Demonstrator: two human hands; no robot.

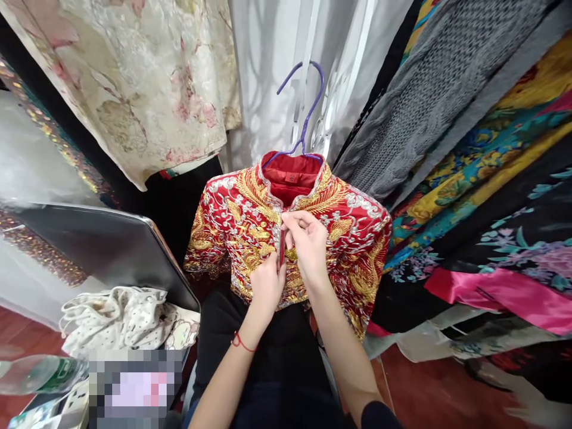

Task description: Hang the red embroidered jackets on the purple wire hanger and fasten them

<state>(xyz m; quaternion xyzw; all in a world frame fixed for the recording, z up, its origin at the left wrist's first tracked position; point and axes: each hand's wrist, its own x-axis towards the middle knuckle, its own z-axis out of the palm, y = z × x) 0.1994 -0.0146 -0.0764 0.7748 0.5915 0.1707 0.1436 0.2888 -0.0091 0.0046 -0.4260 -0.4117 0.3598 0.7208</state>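
A red jacket (353, 208) with dense gold and silver embroidery lies over my lap, its stand-up collar away from me. A purple hanger (308, 119) sits inside its neck, hook pointing up. My right hand (308, 241) pinches the front opening just below the collar, thumb and fingers together. Lower on the same opening, my left hand (267, 283) grips the jacket's front edge with its fingers closed. The opening is partly parted between the two hands. Whatever small fastener lies under my right fingertips is hidden.
Floral cream fabric (179, 83) hangs at upper left, a grey knit (415, 95) and patterned garments at right. By my left side stand a dark panel (98, 244), a spotted cloth (118, 319), and a plastic bottle (40, 374). A white curtain (263, 65) hangs behind.
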